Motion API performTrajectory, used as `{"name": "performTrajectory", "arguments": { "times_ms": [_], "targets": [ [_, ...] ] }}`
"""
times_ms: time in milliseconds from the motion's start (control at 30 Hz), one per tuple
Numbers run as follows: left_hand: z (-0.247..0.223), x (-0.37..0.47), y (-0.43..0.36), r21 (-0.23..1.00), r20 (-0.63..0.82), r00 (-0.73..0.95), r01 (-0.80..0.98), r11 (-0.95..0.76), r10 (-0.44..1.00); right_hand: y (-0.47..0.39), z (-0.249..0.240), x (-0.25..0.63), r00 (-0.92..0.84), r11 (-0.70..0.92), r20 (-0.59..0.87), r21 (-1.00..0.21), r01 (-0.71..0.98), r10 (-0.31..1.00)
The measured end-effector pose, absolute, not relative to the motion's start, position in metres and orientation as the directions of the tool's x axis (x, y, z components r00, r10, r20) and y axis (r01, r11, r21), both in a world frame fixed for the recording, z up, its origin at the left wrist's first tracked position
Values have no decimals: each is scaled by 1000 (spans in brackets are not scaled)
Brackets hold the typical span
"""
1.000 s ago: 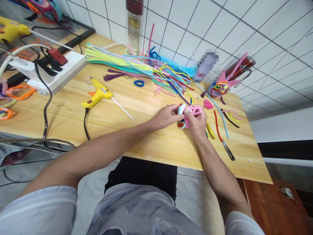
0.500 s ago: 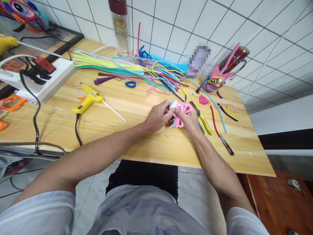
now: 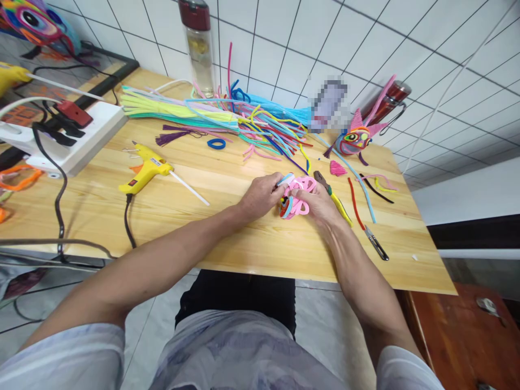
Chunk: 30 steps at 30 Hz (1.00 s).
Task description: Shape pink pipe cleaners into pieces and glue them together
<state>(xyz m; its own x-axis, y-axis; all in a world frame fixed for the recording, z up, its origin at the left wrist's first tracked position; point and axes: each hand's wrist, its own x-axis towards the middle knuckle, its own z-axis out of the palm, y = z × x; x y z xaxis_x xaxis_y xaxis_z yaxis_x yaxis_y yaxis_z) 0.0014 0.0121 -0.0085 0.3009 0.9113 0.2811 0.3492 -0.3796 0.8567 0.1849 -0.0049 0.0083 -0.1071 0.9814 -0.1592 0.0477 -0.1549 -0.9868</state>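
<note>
Between my hands, above the table's front part, is a pipe-cleaner craft piece (image 3: pixel 299 205) with pink loops on its right and blue, white, red and black parts on its left. My left hand (image 3: pixel 262 196) is closed on the blue-and-white side, thumb pressed against it. My right hand (image 3: pixel 319 205) pinches the pink loops, its thumb lying over them. Fingers behind the piece are hidden. Just beyond my right hand lie pliers (image 3: pixel 339 206) with yellow-green handles, partly covered by that hand. A red pipe cleaner (image 3: pixel 356 203) and thread snips (image 3: pixel 377 242) lie farther right.
A yellow glue gun (image 3: pixel 148 168) with its cord lies left, near a white power strip (image 3: pixel 91 135). Bundles of pipe cleaners (image 3: pixel 179 111) spread along the back by a glass bottle (image 3: pixel 198 54). A finished fish-like figure (image 3: pixel 354 140) stands back right, before a red flask (image 3: pixel 390 103).
The craft piece has tipped a little in my hands and sits slightly lower in view, showing more of its red and blue side. Both hands keep their hold.
</note>
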Motion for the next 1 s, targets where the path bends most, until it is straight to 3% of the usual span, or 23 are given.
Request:
{"name": "performTrajectory", "arguments": {
  "times_ms": [467, 667, 833, 1000],
  "targets": [
    [-8, -3, 11, 875, 266, 306, 321, -363, 914, -3, 10, 190, -135, -144, -143, -990, 5, 980],
    [-11, -6, 11, 974, 164, 313, 97, -204, 935, -7, -1, 190, -122, 118, 90, -963, 243, 988],
    [-6, -5, 10, 959, 170, 278, 175, -223, 946, -8, -3, 192, -190, 333, 275, -819, 467, 943],
    [-9, 0, 11, 991, 126, 343, 3, -136, 931, -7, -1, 190, -161, 389, 360, -759, 522, 919]
  ]
}}
